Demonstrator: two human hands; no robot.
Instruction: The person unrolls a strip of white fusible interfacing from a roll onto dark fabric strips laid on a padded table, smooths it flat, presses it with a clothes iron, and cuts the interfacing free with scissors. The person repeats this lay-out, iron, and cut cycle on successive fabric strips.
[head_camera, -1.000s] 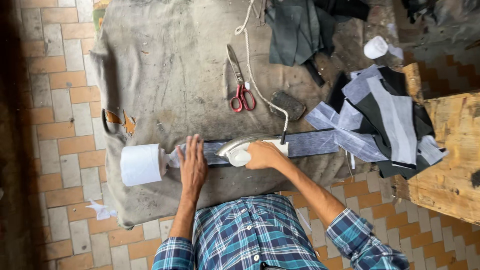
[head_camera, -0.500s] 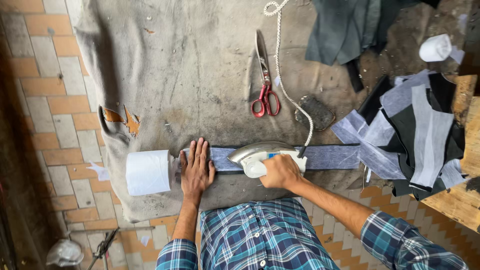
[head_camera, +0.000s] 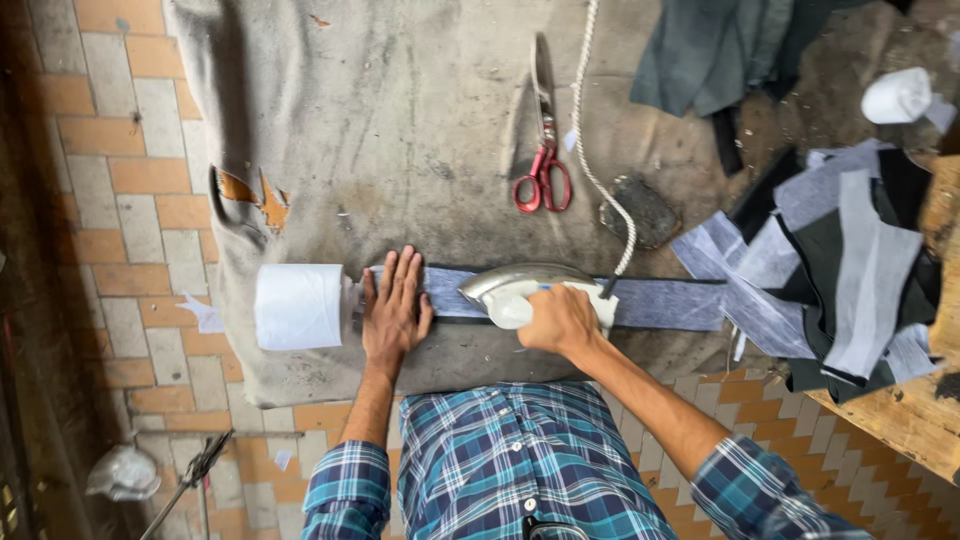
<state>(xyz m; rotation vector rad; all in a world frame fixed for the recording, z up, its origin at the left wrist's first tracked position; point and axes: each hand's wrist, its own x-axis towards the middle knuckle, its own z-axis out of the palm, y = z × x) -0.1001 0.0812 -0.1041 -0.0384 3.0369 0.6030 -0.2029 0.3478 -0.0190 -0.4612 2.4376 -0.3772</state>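
Two bare hands at work over one worn grey padded cloth (head_camera: 400, 130) spread on a brick-tiled floor (head_camera: 110, 190). Left hand (head_camera: 395, 315) pressed flat, fingers together and spread only slightly, palm down on one long grey-blue fabric strip (head_camera: 660, 303) lying across the cloth from left to right. Right hand (head_camera: 560, 318) clamped around the handle of one white and silver electric iron (head_camera: 525, 288), resting on the same strip just right of the left hand. One white braided cord (head_camera: 585, 150) running from the iron up and away across the cloth. One white roll of interlining (head_camera: 298, 306) lying at the strip's left end, just beside the left hand. One pair of red-handled tailor's scissors (head_camera: 542, 160) farther up on the cloth, well apart from both hands, blades pointing away. One small dark pad (head_camera: 640, 210) lying near the cord. One heap of cut grey and black fabric pieces (head_camera: 840, 270) at the right. One second white roll (head_camera: 897, 96) at the upper right. One dark folded garment (head_camera: 720, 50) at the top.
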